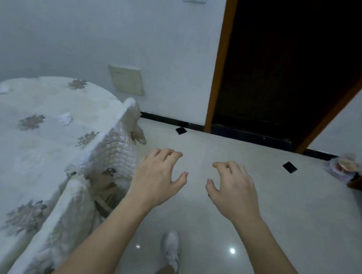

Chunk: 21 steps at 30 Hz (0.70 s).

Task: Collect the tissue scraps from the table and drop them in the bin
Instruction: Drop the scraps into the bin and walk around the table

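White crumpled tissue scrap (65,118) lies on the table's white quilted cloth with brown flower prints (22,162). A second scrap (4,90) sits farther back, near the far edge. The left hand (158,176) and right hand (234,188) hover side by side over the pale glossy tiled floor (279,218), fingers loosely curled, holding nothing.
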Each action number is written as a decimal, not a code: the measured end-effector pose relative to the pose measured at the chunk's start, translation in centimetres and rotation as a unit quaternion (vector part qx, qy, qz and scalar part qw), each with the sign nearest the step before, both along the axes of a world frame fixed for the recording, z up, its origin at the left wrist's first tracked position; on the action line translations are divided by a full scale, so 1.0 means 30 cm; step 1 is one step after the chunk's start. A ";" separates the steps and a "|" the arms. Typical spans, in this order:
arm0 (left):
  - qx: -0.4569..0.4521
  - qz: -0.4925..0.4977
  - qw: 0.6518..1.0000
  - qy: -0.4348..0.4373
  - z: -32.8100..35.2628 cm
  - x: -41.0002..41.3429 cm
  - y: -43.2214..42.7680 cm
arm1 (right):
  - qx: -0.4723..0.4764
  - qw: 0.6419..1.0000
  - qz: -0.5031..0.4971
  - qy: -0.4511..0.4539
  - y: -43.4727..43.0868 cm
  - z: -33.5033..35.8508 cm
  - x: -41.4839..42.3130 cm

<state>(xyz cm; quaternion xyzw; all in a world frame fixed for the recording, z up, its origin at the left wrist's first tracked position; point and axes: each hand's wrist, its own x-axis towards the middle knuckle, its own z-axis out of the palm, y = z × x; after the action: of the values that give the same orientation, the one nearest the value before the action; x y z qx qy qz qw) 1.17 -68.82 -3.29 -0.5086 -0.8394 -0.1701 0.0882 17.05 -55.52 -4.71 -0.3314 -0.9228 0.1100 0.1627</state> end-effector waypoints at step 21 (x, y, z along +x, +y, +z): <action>0.020 0.149 0.989 -0.008 0.011 -0.995 0.543 | -0.005 0.992 0.128 -0.012 0.626 0.028 -1.133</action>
<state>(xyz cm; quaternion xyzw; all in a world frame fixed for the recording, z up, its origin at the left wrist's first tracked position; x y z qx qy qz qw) -28.68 -52.54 -2.97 -0.3749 -0.9029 -0.1755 0.1160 -16.95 -36.73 -3.87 -0.2131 -0.9589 0.1308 0.1340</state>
